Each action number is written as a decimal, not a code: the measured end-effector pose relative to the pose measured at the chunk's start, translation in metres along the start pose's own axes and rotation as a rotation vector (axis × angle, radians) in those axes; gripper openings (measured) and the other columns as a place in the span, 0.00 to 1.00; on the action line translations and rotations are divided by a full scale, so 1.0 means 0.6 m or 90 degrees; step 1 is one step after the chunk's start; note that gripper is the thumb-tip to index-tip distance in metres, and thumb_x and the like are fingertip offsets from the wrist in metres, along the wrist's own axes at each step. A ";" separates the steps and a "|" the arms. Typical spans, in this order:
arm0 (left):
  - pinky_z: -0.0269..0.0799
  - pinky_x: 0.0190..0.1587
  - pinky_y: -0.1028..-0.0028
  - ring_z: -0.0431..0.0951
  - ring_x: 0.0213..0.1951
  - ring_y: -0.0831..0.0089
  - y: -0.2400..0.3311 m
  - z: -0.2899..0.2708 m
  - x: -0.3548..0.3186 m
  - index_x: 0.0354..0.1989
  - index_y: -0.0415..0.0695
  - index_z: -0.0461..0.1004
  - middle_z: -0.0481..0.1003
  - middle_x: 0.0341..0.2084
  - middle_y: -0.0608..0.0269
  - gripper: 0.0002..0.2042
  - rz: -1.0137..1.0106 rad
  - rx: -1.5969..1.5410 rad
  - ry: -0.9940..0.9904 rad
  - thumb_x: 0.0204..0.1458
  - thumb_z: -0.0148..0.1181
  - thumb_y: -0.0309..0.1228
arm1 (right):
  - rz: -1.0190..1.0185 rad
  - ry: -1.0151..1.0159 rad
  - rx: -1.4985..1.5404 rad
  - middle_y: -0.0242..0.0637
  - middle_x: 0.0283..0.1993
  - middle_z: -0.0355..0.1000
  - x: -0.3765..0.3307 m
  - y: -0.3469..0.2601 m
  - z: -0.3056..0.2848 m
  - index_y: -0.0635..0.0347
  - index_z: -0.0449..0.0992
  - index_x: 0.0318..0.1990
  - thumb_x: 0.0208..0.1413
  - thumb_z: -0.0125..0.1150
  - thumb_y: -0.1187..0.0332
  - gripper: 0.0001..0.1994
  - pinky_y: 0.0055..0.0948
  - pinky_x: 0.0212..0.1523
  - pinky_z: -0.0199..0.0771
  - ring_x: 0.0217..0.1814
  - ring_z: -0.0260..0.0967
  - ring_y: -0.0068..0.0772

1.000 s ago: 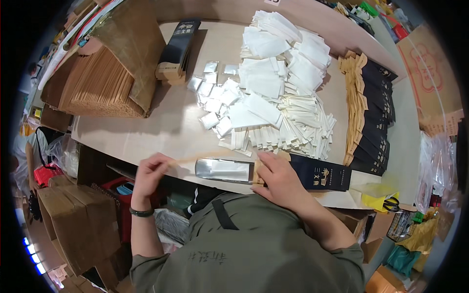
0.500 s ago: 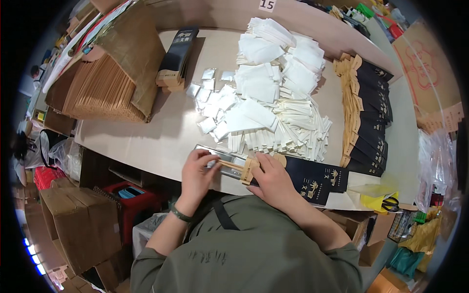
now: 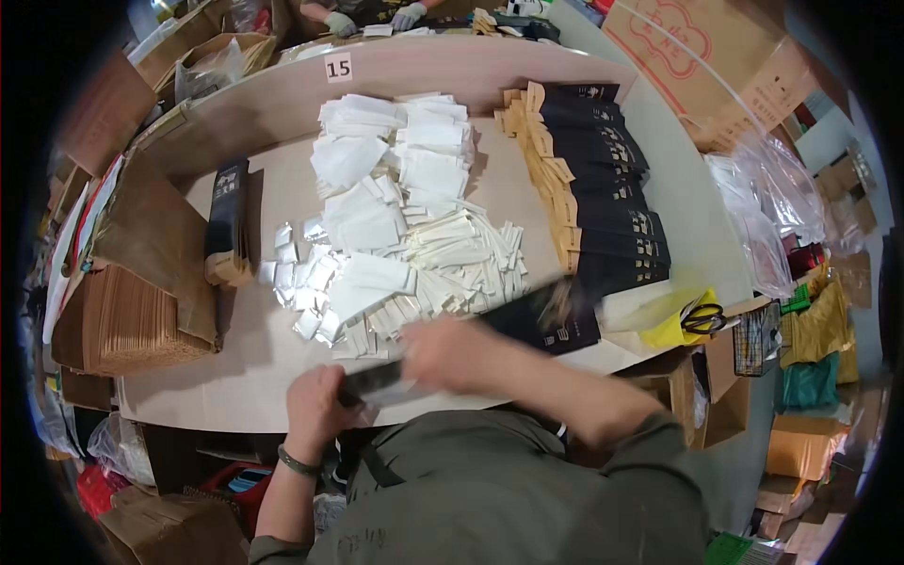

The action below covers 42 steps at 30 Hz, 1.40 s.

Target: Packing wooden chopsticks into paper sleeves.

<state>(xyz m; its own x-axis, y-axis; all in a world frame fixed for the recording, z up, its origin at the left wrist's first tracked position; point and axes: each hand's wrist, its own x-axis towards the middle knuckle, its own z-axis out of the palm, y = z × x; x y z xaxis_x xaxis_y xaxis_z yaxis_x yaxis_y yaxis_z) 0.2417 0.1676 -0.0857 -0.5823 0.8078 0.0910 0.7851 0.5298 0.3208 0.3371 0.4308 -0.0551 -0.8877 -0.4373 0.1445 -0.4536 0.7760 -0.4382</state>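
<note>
My left hand [image 3: 315, 405] is closed at the near edge of the table, its fingers round the end of a dark, flat strip [image 3: 379, 377] that looks like a black paper sleeve. Over that strip passes my right hand [image 3: 452, 353], so smeared by motion that its fingers do not show. Black printed sleeves [image 3: 576, 330] lie by the right forearm, partly blurred. Beyond my hands are loose white paper packets [image 3: 367, 221], slim white sachets [image 3: 461, 250] and small silvery square packets [image 3: 306, 297]. The wooden chopsticks are out of sight.
Black-and-tan filled sleeves [image 3: 607, 188] lie in a row at the right. A carton of brown sleeves [image 3: 141, 320] and a black sleeve stack [image 3: 228, 212] stand left. Scissors [image 3: 703, 318] rest in a yellow holder at the right corner. Across the partition [image 3: 424, 66] show another person's gloved hands [image 3: 410, 16].
The view has turned, shifting the table leftward. My hands have left the chopsticks and tan-ended sleeve they held. The left is now on a dark strip, with the right sweeping over it.
</note>
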 end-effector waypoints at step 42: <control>0.72 0.48 0.59 0.75 0.46 0.50 -0.130 0.021 0.095 0.46 0.38 0.72 0.73 0.45 0.48 0.20 -0.191 -0.087 0.152 0.48 0.69 0.33 | 0.503 0.164 -0.018 0.43 0.34 0.73 -0.033 0.187 -0.013 0.61 0.76 0.32 0.49 0.65 0.66 0.08 0.40 0.42 0.72 0.40 0.70 0.51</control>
<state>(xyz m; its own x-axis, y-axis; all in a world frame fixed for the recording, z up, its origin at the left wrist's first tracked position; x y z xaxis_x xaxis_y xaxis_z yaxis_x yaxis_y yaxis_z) 0.1502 0.1756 -0.1174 -0.8266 0.5314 0.1852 0.5468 0.6805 0.4877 0.3030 0.5299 -0.1003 -0.9345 0.3559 0.0041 0.3115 0.8233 -0.4744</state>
